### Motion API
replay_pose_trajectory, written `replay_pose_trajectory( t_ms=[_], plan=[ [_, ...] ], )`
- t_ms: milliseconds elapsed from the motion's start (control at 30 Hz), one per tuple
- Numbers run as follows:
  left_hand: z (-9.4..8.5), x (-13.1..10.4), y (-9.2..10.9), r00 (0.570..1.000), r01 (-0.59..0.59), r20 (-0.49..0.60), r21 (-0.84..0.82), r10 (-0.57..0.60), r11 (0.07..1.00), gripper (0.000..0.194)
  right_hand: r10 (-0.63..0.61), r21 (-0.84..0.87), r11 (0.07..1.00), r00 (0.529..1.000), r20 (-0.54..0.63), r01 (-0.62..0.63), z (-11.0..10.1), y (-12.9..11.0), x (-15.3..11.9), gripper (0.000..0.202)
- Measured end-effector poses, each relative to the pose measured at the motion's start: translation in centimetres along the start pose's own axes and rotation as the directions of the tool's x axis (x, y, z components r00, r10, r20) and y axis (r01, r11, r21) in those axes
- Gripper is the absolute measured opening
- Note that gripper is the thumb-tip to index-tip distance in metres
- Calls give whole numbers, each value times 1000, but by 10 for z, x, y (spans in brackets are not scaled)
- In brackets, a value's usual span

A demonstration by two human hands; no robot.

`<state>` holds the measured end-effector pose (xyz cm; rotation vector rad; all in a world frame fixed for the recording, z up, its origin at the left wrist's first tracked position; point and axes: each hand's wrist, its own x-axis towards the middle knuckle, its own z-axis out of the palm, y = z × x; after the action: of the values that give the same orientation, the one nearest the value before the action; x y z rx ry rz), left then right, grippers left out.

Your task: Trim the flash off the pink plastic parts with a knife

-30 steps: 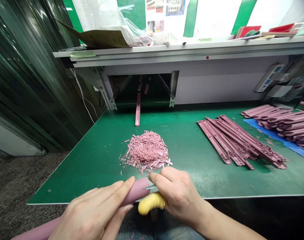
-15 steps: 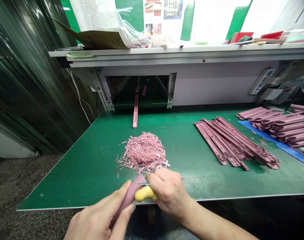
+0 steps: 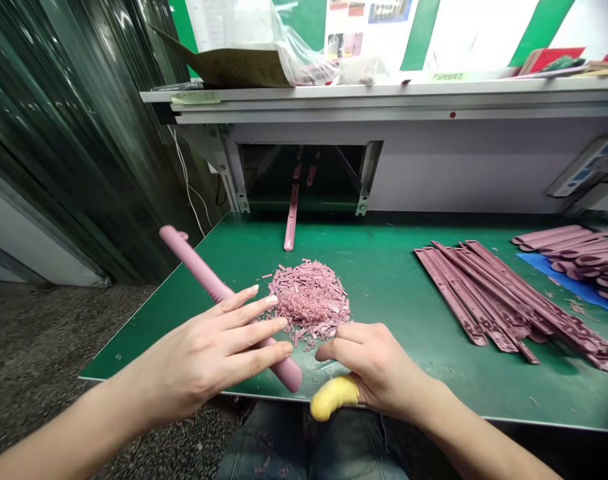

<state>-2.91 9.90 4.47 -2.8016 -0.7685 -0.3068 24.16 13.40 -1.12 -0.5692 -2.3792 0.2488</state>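
Note:
My left hand [image 3: 219, 350] has its fingers stretched across a long pink plastic handle [image 3: 194, 263], holding it aslant near the table's front edge. Its thumb is hidden. One rounded end of the handle points up left, with a small loop; the other end shows below my fingers. My right hand [image 3: 374, 367] is closed, with a yellow finger cot [image 3: 334, 397] over the thumb. A small blade [image 3: 330, 364] shows only faintly between its fingers, apart from the handle. Just beyond both hands lies a heap of pink shavings and strips [image 3: 311, 300].
Flat pink strips [image 3: 504, 300] are piled on the green table [image 3: 384, 267] at right. Further right, pink handles [image 3: 584, 250] lie on a blue sheet [image 3: 559, 270]. One pink strip [image 3: 291, 220] lies before the opening under the shelf [image 3: 334, 107].
The handle has turned and moved left, its far end now up left. My left fingers have spread across it. My right hand with the blade has drawn apart from it. The view has shifted left.

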Motion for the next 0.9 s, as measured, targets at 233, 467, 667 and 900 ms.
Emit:
replay_pose_trajectory(
  t_ms=[233, 467, 667, 900],
  plan=[
    [-19, 16, -6, 985, -156, 83, 59, 151, 986, 41, -139, -200, 966, 982, 129, 163, 8, 2, 16, 46],
    [-10, 11, 4, 947, 220, -150, -348, -286, 911, 53, 114, 424, 903, 988, -101, -61, 12, -17, 10, 52],
    [39, 94, -12, 433, 174, 55, -984, -900, 24, 34, 670, 716, 499, 741, 39, -488, 41, -24, 22, 62],
    [127, 155, -169, 210, 477, 131, -879, -969, -16, 37, 908, -307, 362, 407, -95, -880, -40, 96, -51, 36]
  ],
)
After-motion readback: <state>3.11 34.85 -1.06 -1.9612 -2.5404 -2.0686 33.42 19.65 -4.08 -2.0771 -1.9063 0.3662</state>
